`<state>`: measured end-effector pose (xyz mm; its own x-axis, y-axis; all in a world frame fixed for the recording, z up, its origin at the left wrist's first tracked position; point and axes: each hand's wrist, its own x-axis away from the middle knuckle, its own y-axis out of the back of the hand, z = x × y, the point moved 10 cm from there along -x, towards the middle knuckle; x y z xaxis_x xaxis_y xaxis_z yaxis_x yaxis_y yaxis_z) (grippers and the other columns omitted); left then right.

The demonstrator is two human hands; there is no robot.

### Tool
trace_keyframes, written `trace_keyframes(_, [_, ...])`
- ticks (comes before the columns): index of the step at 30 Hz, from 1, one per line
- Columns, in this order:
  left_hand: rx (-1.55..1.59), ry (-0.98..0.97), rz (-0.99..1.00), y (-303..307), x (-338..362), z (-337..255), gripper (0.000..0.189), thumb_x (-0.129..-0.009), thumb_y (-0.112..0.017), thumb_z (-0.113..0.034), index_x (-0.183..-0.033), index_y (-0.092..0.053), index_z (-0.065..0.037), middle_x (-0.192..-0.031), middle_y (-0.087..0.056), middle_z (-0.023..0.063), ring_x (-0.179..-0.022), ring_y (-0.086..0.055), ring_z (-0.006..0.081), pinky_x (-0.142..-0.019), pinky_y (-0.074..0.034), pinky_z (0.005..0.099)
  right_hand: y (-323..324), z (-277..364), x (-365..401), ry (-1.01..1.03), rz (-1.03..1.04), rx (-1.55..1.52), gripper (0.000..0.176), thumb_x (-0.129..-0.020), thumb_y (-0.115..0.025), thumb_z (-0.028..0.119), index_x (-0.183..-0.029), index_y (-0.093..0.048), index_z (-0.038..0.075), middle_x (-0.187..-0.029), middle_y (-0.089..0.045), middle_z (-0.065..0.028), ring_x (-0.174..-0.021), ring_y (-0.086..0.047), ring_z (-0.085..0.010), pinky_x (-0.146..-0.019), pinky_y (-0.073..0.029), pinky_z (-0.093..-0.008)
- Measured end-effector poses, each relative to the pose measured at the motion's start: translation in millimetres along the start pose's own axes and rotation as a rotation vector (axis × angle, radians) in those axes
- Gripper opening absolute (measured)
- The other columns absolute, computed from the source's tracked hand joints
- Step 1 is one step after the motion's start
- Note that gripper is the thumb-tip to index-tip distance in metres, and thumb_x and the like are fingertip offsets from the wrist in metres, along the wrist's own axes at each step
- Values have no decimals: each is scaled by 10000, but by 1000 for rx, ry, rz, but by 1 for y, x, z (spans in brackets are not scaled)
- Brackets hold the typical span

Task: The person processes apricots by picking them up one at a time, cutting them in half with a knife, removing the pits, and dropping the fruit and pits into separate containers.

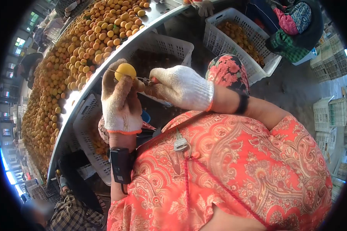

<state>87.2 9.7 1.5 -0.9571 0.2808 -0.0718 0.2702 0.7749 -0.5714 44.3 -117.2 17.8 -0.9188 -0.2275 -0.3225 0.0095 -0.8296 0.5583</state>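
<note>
My left hand [121, 102], in a stained white knit glove, grips a yellow apricot [126, 71] between thumb and fingers. Across the fruit's face runs a thin dark line, level with the fingertips. From the right comes my right hand [183, 86], gloved the same way, its fingers closed on a small thin metal tool [145, 80] with a reddish end. The tool points at the apricot, and most of it is hidden in the glove. Both hands are over my lap, beside the rim of a metal table [70, 103] heaped with whole apricots [84, 46].
A white crate [187, 49] with dark contents is behind my hands. Orange fruit pieces fill another crate [271, 65] at upper right and lie in a crate [89, 115] at left. People sit nearby, one in plaid [71, 211]. Stacked crates [327, 113] line the right.
</note>
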Motion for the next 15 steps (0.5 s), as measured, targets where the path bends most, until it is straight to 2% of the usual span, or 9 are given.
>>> trace_keyframes(3, [-76, 18, 35, 2, 0, 0, 406, -868, -693, -48, -1242, -543, 1, -1007, -607, 78, -726, -593, 143, -657, -524, 277, -2, -2, 1, -2, 7, -3, 258, -929, -595, 293, -938, -606, 36, -797, -667, -211, -805, -661, -412, -658, -514, -492])
trace_keyframes(5, [-147, -12, 26, 3, 0, -4, 380, -865, -685, -44, -1217, -548, -2, -993, -610, 82, -714, -590, 134, -621, -512, 265, -6, -4, 2, -1, 25, -12, 223, -948, -607, 241, -948, -556, 25, -742, -611, -205, -736, -644, -395, -609, -476, -415])
trace_keyframes(9, [-205, -59, -35, -2, 2, -11, 355, -856, -684, -45, -1182, -550, 0, -946, -612, 79, -659, -580, 124, -561, -501, 243, -8, -4, 4, -32, 21, -82, 239, -958, -604, 256, -945, -556, 22, -729, -613, -194, -718, -650, -373, -604, -475, -407])
trace_keyframes(11, [-343, -86, -69, -2, 2, -18, 337, -845, -680, -35, -1151, -547, 7, -894, -610, 75, -591, -563, 108, -470, -470, 211, -8, -6, 5, -123, 52, -63, 277, -936, -575, 294, -935, -603, 19, -830, -673, -230, -850, -662, -416, -710, -521, -496])
trace_keyframes(12, [-345, -88, -67, -5, 4, -20, 337, -845, -680, -35, -1151, -547, 7, -894, -610, 75, -591, -563, 108, -470, -470, 211, -8, -5, 6, -122, 49, -63, 277, -936, -575, 294, -935, -603, 19, -830, -673, -230, -850, -662, -416, -710, -521, -496])
trace_keyframes(14, [-509, -40, -66, -11, 8, -22, 343, -864, -646, -72, -1171, -528, 26, -883, -577, 51, -654, -522, 87, -569, -439, 220, -10, -9, 6, -163, 73, -15, 297, -941, -568, 311, -935, -603, 17, -829, -672, -235, -852, -662, -417, -717, -520, -495])
trace_keyframes(15, [-509, -39, -64, -12, 8, -22, 343, -864, -646, -72, -1171, -528, 26, -883, -577, 51, -654, -522, 87, -569, -439, 220, -9, -8, 6, -164, 70, -15, 297, -941, -568, 311, -935, -603, 17, -829, -672, -235, -852, -662, -417, -717, -520, -495])
